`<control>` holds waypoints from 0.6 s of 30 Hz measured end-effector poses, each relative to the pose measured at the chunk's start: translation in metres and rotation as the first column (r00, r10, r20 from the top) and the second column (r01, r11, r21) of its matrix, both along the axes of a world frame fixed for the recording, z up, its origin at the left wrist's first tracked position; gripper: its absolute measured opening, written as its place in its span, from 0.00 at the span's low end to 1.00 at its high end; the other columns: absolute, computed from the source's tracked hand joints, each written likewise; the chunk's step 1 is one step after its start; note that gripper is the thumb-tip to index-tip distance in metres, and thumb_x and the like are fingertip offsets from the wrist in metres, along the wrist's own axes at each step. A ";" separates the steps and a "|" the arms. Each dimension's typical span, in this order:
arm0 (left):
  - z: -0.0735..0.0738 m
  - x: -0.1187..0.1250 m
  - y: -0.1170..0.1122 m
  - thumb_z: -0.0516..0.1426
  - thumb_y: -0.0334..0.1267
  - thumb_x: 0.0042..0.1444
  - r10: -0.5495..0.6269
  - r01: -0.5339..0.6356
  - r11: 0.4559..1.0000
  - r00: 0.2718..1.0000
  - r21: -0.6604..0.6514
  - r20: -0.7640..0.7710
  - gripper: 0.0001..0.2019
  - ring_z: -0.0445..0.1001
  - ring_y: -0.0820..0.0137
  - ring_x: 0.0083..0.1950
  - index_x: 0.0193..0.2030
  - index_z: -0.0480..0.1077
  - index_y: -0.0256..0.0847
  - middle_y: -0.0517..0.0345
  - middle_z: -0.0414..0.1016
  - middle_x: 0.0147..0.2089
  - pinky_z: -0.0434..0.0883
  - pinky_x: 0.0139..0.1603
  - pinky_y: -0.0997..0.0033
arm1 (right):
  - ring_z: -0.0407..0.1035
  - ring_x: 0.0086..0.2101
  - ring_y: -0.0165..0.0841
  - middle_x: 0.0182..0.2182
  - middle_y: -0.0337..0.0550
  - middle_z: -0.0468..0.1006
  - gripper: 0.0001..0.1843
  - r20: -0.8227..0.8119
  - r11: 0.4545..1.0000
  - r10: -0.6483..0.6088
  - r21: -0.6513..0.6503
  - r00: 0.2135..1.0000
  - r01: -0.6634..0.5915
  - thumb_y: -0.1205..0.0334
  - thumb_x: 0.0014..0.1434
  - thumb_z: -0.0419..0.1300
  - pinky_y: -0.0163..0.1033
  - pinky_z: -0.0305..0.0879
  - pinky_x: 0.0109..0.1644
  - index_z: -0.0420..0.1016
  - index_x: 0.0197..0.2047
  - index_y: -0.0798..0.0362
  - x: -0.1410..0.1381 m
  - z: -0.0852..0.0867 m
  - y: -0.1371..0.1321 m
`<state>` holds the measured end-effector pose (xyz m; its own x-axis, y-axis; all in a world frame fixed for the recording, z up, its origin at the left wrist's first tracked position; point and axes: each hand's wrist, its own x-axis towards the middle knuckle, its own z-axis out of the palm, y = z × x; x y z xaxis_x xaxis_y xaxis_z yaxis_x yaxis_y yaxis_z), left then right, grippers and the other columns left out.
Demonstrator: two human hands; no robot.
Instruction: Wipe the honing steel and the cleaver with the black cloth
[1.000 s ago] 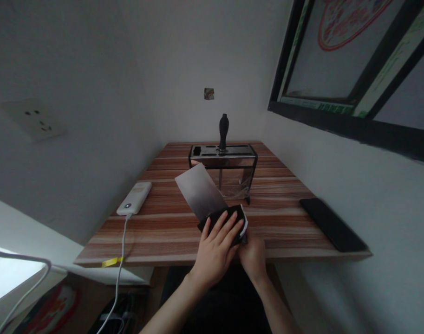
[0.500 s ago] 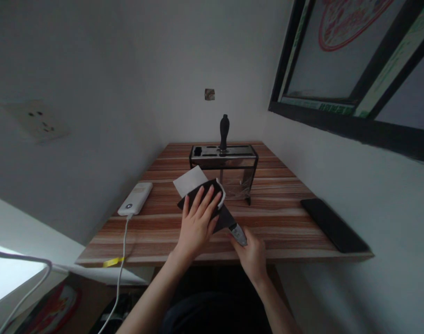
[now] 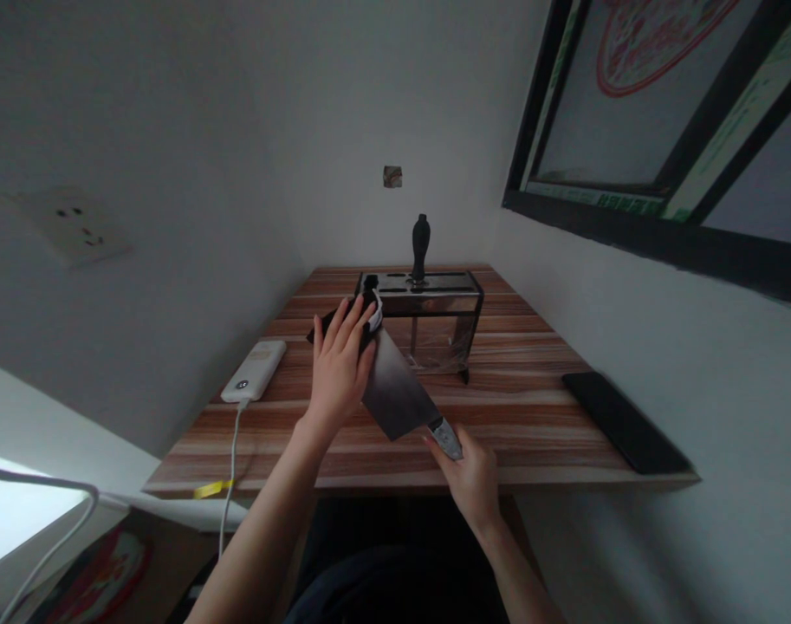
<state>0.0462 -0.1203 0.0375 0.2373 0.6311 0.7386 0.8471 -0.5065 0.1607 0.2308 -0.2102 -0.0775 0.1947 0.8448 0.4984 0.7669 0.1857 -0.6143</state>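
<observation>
At the far left, a wall socket (image 3: 83,227) is seen on the wall (image 3: 193,173). Lower and farther right, a yellow tag (image 3: 213,490) is stuck near the front edge of the wood-grained tabletop (image 3: 531,433), with a white cable (image 3: 236,442) run past it. The cable is plugged into a white power bank (image 3: 254,371), which is laid flat near the tabletop's left edge.

Next, the left hand (image 3: 335,373) is placed palm down, its fingers stretched out and slightly parted over a black cloth (image 3: 328,321) with a white edge. The cloth is held by it against the far end of a cleaver (image 3: 396,386); whether the cloth is also wrapped beneath the blade cannot be made out. The cleaver is held slantwise above the tabletop, its tip end toward the upper left. Behind it stands a knife stand (image 3: 442,303) with a clear front, into which a black-handled tool (image 3: 420,245) is slotted upright. The grey handle (image 3: 447,438) of the cleaver is gripped by the curled fingers of the right hand (image 3: 471,468). Along the right edge, a black phone-like slab (image 3: 625,422) is laid flat, and above it a dark-framed window (image 3: 720,245) is seen
</observation>
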 end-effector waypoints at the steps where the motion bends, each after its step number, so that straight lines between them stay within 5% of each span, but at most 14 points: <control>1: -0.001 0.001 -0.001 0.44 0.36 0.64 0.009 -0.009 1.000 1.000 0.001 0.001 0.23 0.43 0.64 0.70 0.65 0.51 0.42 0.53 0.52 0.68 0.36 0.67 0.48 | 0.63 0.17 0.27 0.15 0.38 0.70 0.21 0.001 1.000 0.003 0.002 1.000 -0.003 0.45 0.57 0.55 0.30 0.55 0.23 0.67 0.23 0.53 0.000 0.000 0.000; 10: -0.021 0.016 -0.018 0.45 0.35 0.63 0.018 -0.019 1.000 0.997 -0.015 -0.075 0.23 0.40 0.61 0.70 0.66 0.51 0.41 0.51 0.50 0.69 0.36 0.67 0.47 | 0.65 0.18 0.28 0.16 0.39 0.72 0.20 -0.043 0.999 0.010 -0.038 0.999 -0.011 0.45 0.56 0.55 0.30 0.55 0.23 0.69 0.25 0.54 0.000 0.001 0.001; 18: -0.057 0.032 -0.051 0.48 0.33 0.61 -0.066 0.051 0.994 0.984 -0.092 -0.166 0.25 0.45 0.60 0.70 0.66 0.52 0.45 0.54 0.53 0.68 0.40 0.67 0.50 | 0.68 0.19 0.30 0.19 0.41 0.75 0.17 -0.068 0.999 0.024 -0.032 0.997 -0.026 0.48 0.57 0.55 0.31 0.56 0.24 0.71 0.28 0.54 0.000 0.002 0.000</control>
<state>0.0782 -0.1712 -0.0198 0.3922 0.6723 0.6278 0.8352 -0.5462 0.0632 0.2311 -0.2104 -0.0755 0.2053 0.8653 0.4572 0.7189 0.1836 -0.6704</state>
